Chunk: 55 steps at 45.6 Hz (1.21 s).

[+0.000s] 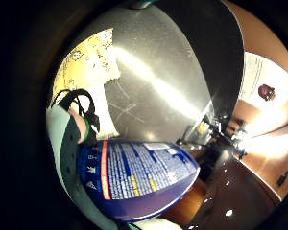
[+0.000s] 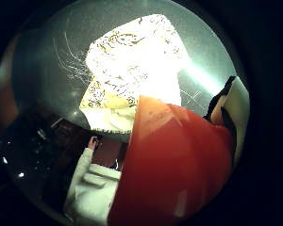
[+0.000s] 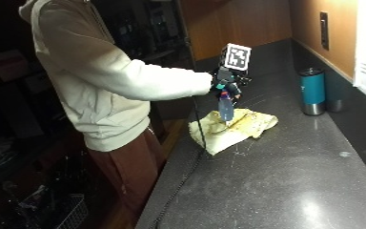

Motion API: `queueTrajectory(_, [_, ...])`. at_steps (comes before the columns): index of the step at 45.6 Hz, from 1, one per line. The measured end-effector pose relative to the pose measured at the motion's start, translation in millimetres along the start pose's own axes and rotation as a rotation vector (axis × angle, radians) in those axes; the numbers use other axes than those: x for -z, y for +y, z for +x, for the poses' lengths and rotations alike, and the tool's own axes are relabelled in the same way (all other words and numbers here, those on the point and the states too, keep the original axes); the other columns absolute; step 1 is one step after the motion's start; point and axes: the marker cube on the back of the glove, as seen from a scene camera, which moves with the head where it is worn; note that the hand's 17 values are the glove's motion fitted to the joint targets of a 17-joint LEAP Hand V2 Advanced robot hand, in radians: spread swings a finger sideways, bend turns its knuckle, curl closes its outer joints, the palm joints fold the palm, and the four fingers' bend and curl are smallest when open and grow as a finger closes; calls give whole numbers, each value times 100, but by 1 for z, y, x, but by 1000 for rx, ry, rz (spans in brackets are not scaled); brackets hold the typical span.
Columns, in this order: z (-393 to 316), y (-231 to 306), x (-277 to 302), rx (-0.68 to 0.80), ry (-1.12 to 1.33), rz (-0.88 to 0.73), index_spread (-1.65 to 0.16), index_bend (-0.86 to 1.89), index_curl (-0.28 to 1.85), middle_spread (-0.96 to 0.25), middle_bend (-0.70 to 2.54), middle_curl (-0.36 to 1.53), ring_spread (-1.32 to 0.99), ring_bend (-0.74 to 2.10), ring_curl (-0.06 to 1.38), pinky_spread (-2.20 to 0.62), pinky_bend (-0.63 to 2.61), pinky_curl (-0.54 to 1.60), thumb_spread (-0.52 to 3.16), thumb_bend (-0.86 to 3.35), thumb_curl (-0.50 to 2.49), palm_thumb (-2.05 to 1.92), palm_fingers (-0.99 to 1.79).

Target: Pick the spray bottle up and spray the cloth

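I see my right hand [image 3: 226, 82] with its fingers curled around the spray bottle [image 3: 226, 108], which hangs below them, just above the yellow cloth [image 3: 237, 128] on the desk [image 3: 284, 176].

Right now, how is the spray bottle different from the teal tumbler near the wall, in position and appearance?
The spray bottle hangs in the air, held by the gloved right hand above the yellow cloth; the teal tumbler stands on the dark countertop, untouched.
The spray bottle is pale with a blue printed label; the teal tumbler is plain teal with a metal base.
The spray bottle looks slimmer than the teal tumbler.
Both are upright.
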Motion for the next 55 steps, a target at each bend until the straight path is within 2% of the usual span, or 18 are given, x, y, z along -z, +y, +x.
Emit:
queueTrajectory(3, [6,10,-9,184,117,9,-14,44,54,-14,60,50,-19,57,44,-21,34,38,21,-3,75,95,138])
queueTrajectory(9, [-6,20,2,226,-10,84,-14,44,54,-13,60,50,-19,57,44,-21,34,38,21,-3,76,95,138])
queueTrajectory(21, [-11,65,74,345,-755,367,-14,44,54,-13,59,49,-19,58,44,-21,34,38,21,-3,76,95,138])
queueTrajectory(32, [-81,74,134,455,-1470,586,-14,44,54,-13,58,50,-19,57,44,-21,36,38,22,-3,77,95,137])
queueTrajectory(39, [-141,67,118,560,-1510,548,-14,43,54,-13,57,49,-19,57,44,-22,37,39,23,-3,77,95,137])
queueTrajectory(46, [-211,38,109,514,-1531,533,-14,42,54,-13,57,49,-19,56,44,-22,38,39,24,-3,78,95,136])
queueTrajectory(52, [-242,-16,91,277,-1552,585,-15,41,54,-13,57,49,-19,56,44,-22,37,39,25,-3,78,95,136])
queueTrajectory(55, [-256,-29,74,233,-1512,575,-15,40,54,-13,56,49,-19,56,44,-22,38,39,26,-3,78,95,136])
